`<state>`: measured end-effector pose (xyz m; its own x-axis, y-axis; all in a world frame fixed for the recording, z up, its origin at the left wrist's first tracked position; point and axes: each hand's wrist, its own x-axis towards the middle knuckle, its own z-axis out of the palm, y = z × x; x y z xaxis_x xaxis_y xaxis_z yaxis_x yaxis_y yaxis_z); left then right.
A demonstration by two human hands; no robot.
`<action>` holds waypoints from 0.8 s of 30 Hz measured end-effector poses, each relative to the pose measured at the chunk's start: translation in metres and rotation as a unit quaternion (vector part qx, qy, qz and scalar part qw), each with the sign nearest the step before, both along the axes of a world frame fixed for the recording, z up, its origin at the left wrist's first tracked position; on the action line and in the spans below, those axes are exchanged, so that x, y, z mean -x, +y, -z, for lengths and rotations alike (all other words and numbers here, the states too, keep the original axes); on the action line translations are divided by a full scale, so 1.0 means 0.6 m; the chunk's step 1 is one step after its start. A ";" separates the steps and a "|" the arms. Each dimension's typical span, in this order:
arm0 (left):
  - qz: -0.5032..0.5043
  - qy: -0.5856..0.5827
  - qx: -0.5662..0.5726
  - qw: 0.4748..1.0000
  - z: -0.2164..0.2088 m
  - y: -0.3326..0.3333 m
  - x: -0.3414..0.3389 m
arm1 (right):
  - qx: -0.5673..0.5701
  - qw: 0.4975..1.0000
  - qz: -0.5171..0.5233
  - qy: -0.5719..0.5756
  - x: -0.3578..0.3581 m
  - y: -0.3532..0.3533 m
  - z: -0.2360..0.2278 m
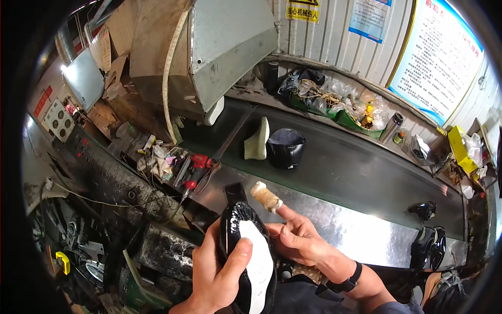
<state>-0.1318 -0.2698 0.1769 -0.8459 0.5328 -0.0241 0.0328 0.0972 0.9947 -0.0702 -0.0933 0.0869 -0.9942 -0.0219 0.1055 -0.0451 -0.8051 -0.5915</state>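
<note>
My left hand point(215, 267) is wrapped around a black shoe upper point(230, 224), its thumb pressed on the white insole board point(259, 267) that faces up. Gathered, pleated edges ring the toe end, which points away from me. Close by on the right, my right hand point(306, 243) has its fingers apart, one stretched out with a thick tan and white wrap point(266, 197) on its tip. Another of its fingertips comes up to the shoe's side; whether it touches cannot be made out. A dark wristband point(350, 278) circles the right wrist.
On the dark conveyor belt point(345, 166) stand a pale shoe-shaped piece point(257, 140) and a black bucket-like container point(286, 149). Black glossy shoes point(428, 246) sit at the right. A red power tool point(197, 170) lies left of the belt, beneath a metal housing point(230, 42).
</note>
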 end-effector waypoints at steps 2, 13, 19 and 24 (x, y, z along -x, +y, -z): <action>0.007 0.023 0.015 1.000 0.008 -0.001 0.001 | -0.009 0.998 -0.070 -0.003 0.006 0.006 -0.010; -0.021 -0.098 -0.034 0.994 0.127 0.005 0.032 | -0.104 0.988 0.000 -0.116 0.022 -0.017 0.022; 0.057 -0.061 -0.152 0.985 0.124 0.000 0.019 | -0.175 0.982 0.007 -0.072 -0.043 -0.008 -0.029; 0.173 -0.062 -0.136 0.973 0.129 0.025 0.029 | -0.203 0.976 0.052 -0.056 -0.024 0.028 -0.014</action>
